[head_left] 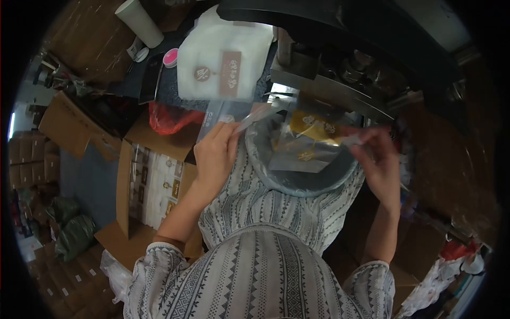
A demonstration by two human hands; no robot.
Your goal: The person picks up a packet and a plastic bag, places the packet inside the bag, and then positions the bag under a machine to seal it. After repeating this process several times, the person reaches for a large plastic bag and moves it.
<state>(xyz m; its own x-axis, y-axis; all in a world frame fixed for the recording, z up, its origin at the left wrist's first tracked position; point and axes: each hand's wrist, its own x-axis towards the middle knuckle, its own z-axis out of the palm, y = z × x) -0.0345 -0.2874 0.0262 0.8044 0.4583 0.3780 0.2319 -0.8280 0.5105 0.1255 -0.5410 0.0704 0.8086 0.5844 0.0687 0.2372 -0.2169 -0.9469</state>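
Note:
My left hand (pixel 217 150) is closed on a translucent printed plastic bag (pixel 206 125), which shows beyond the fingers with a strip of clear film running off to the right. My right hand (pixel 378 159) is slightly blurred, its thumb and fingers pinched together at a pale, see-through scrap or corner (pixel 351 140). Close to it, a clear plastic bag with yellow print (pixel 312 133) hangs over a round tub lined with plastic (pixel 319 189), which rests at my lap. Whether the right fingers hold that bag's own edge is hard to see.
A dark machine (pixel 340 85) stands just beyond the tub. Left of it lies a stack of white printed bags (pixel 215 80), beside a pink round container (pixel 170 57) and a white cup (pixel 139 24). An open cardboard box (pixel 123 186) of printed packs sits to my left.

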